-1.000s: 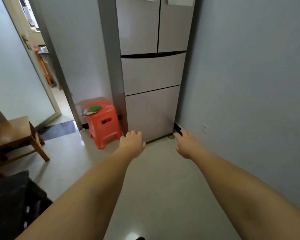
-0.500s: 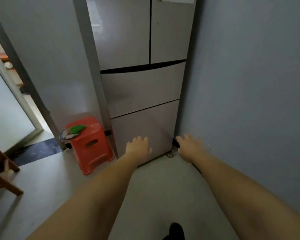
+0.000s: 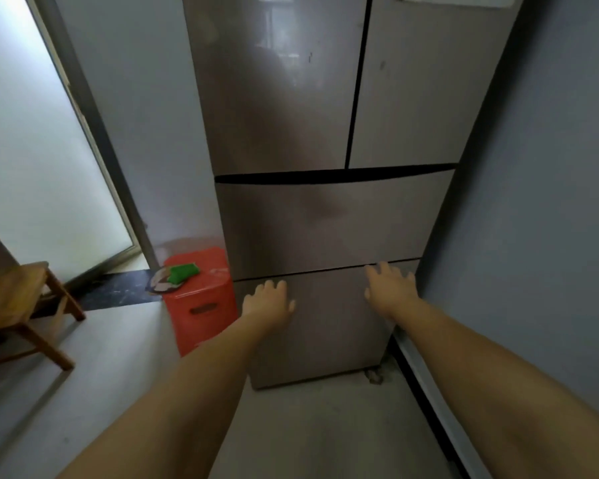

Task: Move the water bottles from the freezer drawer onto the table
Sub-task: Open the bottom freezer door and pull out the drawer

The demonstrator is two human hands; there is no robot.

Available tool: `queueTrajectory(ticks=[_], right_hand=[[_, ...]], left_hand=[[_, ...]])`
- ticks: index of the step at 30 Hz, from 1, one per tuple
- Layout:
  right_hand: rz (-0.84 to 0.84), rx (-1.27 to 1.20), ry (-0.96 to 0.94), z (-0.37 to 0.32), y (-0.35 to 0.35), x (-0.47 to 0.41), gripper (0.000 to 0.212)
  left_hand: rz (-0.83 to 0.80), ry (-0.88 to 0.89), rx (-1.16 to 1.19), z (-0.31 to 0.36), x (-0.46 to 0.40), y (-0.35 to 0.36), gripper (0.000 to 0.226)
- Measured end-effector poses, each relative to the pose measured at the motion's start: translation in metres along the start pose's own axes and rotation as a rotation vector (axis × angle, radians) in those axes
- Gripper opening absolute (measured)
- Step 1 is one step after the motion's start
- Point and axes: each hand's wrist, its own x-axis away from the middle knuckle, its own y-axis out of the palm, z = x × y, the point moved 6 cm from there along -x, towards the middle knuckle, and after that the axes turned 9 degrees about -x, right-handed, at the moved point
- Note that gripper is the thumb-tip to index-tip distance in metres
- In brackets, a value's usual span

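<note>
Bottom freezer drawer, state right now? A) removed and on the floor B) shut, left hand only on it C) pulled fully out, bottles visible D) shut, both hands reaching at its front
D: the bottom freezer drawer sits flush with the drawer above, no bottles in view, while the left hand and right hand are both spread open at its upper front.

Both arms reach toward the fridge. The left hand and right hand, fingers spread, are at the top of the closed bottom drawer. A red stool stands left of it.
</note>
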Motion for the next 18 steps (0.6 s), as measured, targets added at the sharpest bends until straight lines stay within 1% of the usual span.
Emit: queueTrajectory(ticks=[3, 5, 7, 9, 12, 15, 18], right_hand=[[0.070, -0.043, -0.108, -0.026, -0.016, -0.053, 0.052], [0.124, -0.081, -0.166, -0.043, -0.030, -0.080, 0.052], [0.189, -0.098, -0.222, -0.058, -0.046, -0.109, 0.051], [0.264, -0.102, -0.280, -0.070, -0.065, -0.138, 0.052], [0.331, -0.115, -0.341, -0.084, -0.091, -0.177, 0.057], [0.318, -0.124, -0.343, -0.090, -0.099, -0.203, 0.059], [0.251, -0.083, -0.335, -0.094, -0.090, -0.218, 0.060]], left_hand=[[0.007, -0.137, 0.069, -0.030, -0.046, -0.010, 0.048], [0.025, -0.241, 0.139, -0.052, -0.073, -0.019, 0.052], [0.064, -0.368, 0.257, -0.070, -0.104, -0.030, 0.066], [0.117, -0.497, 0.407, -0.085, -0.132, -0.044, 0.084], [0.211, -0.575, 0.603, -0.091, -0.170, -0.068, 0.102], [0.328, -0.684, 0.793, -0.082, -0.189, -0.081, 0.110], [0.439, -0.806, 0.937, -0.078, -0.195, -0.073, 0.112]])
